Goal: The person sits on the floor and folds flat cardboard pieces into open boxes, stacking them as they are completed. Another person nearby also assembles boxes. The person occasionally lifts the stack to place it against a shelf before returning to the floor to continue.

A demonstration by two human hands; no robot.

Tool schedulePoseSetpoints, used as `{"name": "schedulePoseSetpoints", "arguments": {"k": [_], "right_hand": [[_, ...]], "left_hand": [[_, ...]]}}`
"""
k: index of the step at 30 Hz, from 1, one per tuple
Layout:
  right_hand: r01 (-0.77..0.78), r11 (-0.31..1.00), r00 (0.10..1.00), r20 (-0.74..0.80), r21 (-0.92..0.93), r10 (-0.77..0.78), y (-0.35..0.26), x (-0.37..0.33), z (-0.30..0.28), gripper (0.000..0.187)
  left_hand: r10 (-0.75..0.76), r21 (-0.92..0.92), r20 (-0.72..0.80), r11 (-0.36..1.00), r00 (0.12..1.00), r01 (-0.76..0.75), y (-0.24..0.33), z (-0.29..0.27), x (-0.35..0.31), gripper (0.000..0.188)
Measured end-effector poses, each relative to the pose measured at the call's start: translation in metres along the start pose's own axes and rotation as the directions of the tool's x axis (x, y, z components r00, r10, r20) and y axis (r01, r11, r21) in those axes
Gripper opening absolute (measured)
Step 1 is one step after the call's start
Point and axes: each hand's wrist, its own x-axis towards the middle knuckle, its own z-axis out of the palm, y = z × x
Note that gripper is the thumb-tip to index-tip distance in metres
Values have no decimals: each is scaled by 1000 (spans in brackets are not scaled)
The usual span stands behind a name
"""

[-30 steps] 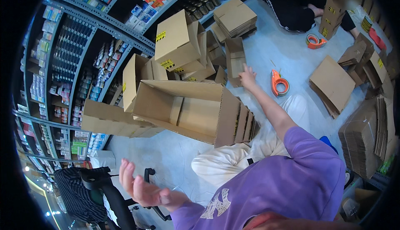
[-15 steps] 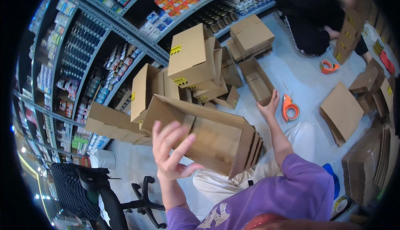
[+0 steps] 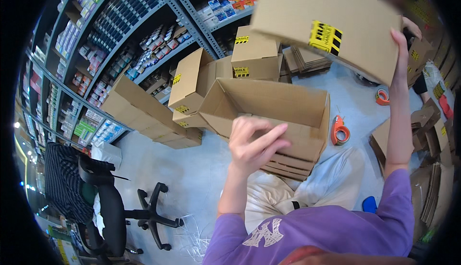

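A brown cardboard box [image 3: 326, 12] with a black-and-yellow label is held up in the air at the upper right. My right hand [image 3: 399, 49] grips it by its right edge. In front of my folded legs sits an open-topped cardboard box [image 3: 288, 92], with several layered cardboard edges [image 3: 293, 168] under its near side. My left hand [image 3: 254, 142] hovers before that open box, fingers loosely bent and apart, with nothing seen in it. Whether it touches the box I cannot tell.
More labelled boxes [image 3: 257, 56] crowd the shelf's foot. An orange tape dispenser [image 3: 340, 131] lies right of the open box; another [image 3: 382, 97] is farther off. Flattened cardboard [image 3: 307, 61] is stacked behind. A wheeled chair [image 3: 110, 207] stands left. Another person [image 3: 410, 27] is partly visible far right.
My right hand has risen from the floor, lifting a box up and to the right. My left hand has moved right, its spread fingers now bent. The view has shifted.
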Motion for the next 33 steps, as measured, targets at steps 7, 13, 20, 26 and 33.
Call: {"name": "schedulePoseSetpoints", "arguments": {"k": [7,13,20,26,33], "right_hand": [[-203,954,915,305,-223,266,-29,-14,104,53],[258,926,912,387,-274,-140,-35,-43,147,69],[419,855,862,431,-306,-268,-30,-76,160,71],[652,733,707,505,-194,-495,8,-91,166,77],[609,773,714,548,-179,-435,16,-117,162,84]], "left_hand": [[-131,-74,-127,990,983,123,9,22,5,35],[-183,-160,-188,975,965,154,16,18,-3,32],[-145,-144,-262,983,954,110,22,10,-13,33],[-97,-151,-337,987,936,48,30,8,-26,35],[-48,-82,-312,996,949,23,31,-9,-42,38]]}}
